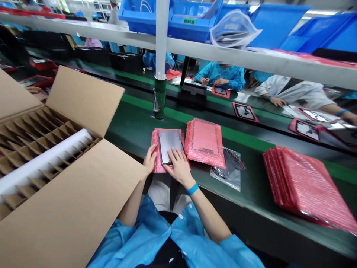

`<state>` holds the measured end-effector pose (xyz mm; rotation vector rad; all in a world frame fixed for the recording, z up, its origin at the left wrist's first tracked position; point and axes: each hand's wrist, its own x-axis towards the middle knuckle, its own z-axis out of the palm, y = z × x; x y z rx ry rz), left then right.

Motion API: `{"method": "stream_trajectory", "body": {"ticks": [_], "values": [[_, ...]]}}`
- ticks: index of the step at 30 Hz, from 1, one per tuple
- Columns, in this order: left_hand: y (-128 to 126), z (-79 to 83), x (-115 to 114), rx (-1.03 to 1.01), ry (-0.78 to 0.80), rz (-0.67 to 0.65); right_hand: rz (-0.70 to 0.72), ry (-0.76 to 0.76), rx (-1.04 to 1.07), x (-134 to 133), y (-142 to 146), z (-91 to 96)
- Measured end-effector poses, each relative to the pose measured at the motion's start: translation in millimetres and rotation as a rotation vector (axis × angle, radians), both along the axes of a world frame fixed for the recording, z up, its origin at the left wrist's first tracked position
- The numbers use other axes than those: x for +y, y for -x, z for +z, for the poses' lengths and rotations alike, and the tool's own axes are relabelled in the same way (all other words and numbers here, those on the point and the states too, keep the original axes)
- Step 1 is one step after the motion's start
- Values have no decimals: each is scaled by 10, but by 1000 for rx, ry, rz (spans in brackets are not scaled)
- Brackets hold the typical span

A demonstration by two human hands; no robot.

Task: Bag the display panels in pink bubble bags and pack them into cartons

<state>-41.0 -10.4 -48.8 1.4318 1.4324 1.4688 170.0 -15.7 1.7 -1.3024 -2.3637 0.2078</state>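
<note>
At lower centre of the frame, a right hand [180,168] lies open, fingers flat on a slim black-edged tablet [170,143], keeping it square on a pink bubble mailer [156,139]; an unclenched left hand [149,158] steadies the mailer's edge.

The screen of the flat device [170,149] was pixel-blurred across its upper part, and the right hand [180,167] covered its lower part, so nothing on it could be made out. The left hand [150,159] hid part of the edge of the pink bubble bag [156,156]. The printed label [208,151] on the next bag was too small to read. The cardboard carton [64,178] ran off the left and bottom edges, the stack of bubble bags [309,182] off the right, and the blue bins [189,22] off the top.
</note>
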Motion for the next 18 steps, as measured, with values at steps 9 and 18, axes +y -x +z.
{"method": "stream_trajectory", "body": {"ticks": [9,18], "values": [[-121,39,-411,490,-236,-141,-97,-79,525,-575,-897,213],[-175,21,-356,507,-227,-165,-1048,234,185,-344,-2475,48]]}}
